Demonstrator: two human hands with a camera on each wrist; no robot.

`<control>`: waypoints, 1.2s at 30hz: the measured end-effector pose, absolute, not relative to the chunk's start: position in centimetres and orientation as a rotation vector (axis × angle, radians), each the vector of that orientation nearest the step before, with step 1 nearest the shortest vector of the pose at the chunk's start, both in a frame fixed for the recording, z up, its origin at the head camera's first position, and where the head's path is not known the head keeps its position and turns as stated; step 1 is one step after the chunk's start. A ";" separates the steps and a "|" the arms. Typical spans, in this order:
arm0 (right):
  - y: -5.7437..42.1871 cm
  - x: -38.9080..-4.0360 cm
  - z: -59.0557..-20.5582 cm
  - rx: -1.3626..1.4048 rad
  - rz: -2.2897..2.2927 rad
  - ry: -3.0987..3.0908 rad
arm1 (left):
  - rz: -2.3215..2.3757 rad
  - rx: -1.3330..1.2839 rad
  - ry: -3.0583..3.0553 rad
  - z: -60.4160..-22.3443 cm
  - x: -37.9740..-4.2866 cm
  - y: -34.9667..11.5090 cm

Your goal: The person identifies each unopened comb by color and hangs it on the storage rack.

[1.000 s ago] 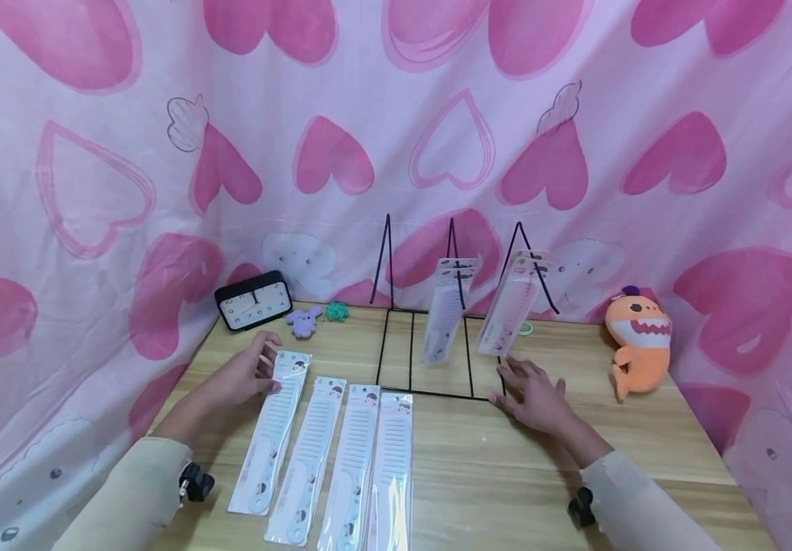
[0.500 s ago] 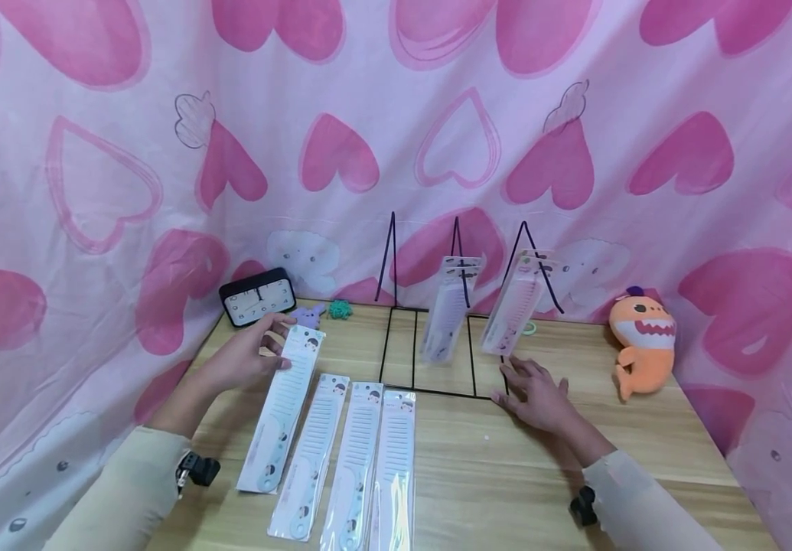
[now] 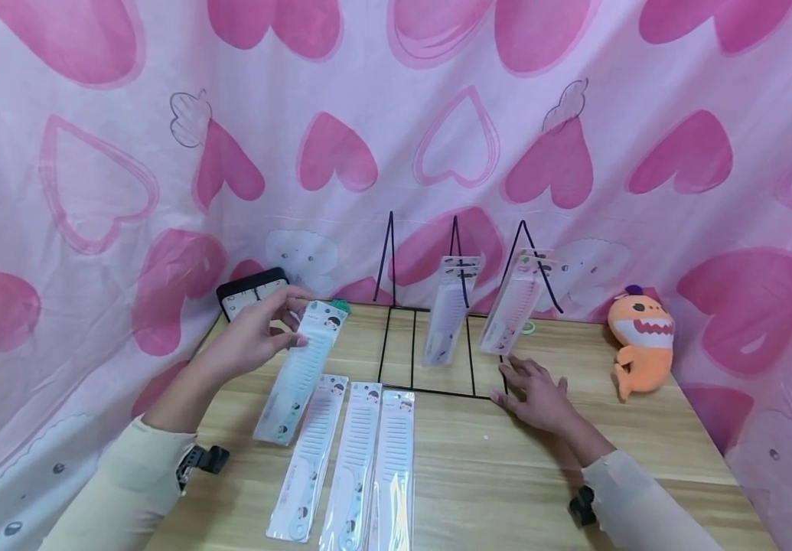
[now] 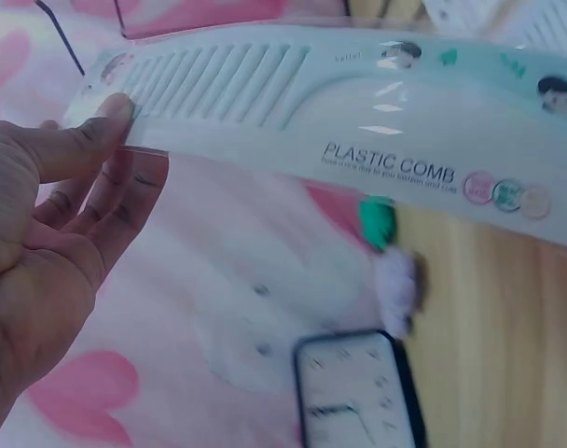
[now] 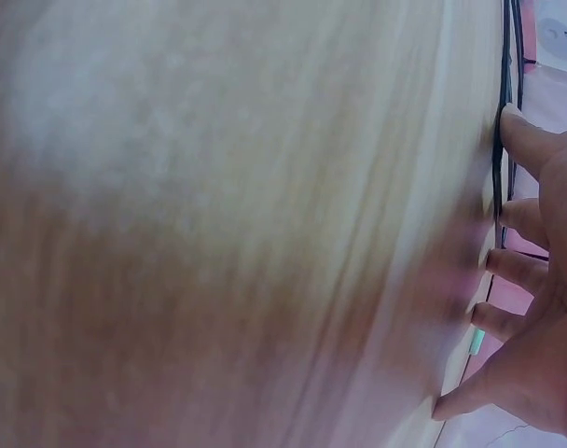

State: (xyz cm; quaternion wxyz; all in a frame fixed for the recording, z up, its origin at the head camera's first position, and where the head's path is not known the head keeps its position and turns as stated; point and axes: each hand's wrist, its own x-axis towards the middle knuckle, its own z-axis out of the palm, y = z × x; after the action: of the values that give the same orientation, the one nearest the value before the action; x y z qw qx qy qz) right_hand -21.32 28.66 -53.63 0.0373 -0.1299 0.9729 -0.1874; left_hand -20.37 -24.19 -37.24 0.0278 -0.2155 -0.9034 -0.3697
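My left hand [image 3: 258,333] pinches a packaged plastic comb [image 3: 302,367] by its upper end, between thumb and fingers. The comb's package is tilted and raised off the table; "PLASTIC COMB" is printed on it in the left wrist view. Three more packaged combs lie side by side below it, the nearest one [image 3: 309,459] just to its right. My right hand [image 3: 536,398] rests with fingers spread at the front right corner of a black wire rack [image 3: 430,393]. Packaged combs [image 3: 452,306] hang from the rack's middle arm, and pinkish packaged combs [image 3: 516,302] from its right arm.
The rack's left arm [image 3: 383,256] carries nothing. Behind my left hand stand a black clock [image 3: 252,291] and a green object [image 3: 339,305]; a purple toy [image 4: 395,289] shows in the left wrist view. An orange plush shark [image 3: 641,340] lies at the right. A pink heart-patterned curtain surrounds the table.
My left hand has lifted the leftmost packaged comb off the table and carried it up and to the right. My right hand has stayed at the rack's corner.
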 end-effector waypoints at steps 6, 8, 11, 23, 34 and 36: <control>28.6 -21.1 -53.2 -0.401 -0.566 2.992 | -1.222 -0.799 -2.636 -35.6 -19.2 -22.2; 28.5 -21.1 -53.1 -0.395 -0.569 2.989 | -1.258 -0.830 -2.589 -35.3 -19.0 -21.6; 28.6 -21.1 -53.1 -0.396 -0.573 2.988 | -1.326 -0.862 -2.531 -35.1 -19.0 -20.7; 28.6 -21.2 -53.3 -0.384 -0.589 2.977 | -1.505 -0.870 -2.506 -35.6 -20.1 -18.0; 28.7 -21.4 -53.4 -0.379 -0.574 2.979 | -1.551 -0.858 -2.506 -36.2 -20.7 -17.4; 28.6 -21.4 -53.4 -0.372 -0.583 2.970 | -1.557 -0.861 -2.503 -36.3 -20.7 -17.3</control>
State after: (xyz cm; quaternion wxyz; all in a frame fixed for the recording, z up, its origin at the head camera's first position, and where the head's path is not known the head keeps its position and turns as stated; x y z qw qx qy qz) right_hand -21.38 28.65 -53.37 0.0459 -0.1219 0.9729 -0.1909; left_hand -20.70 -17.27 -36.25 0.0353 -0.2802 -0.8146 -0.5066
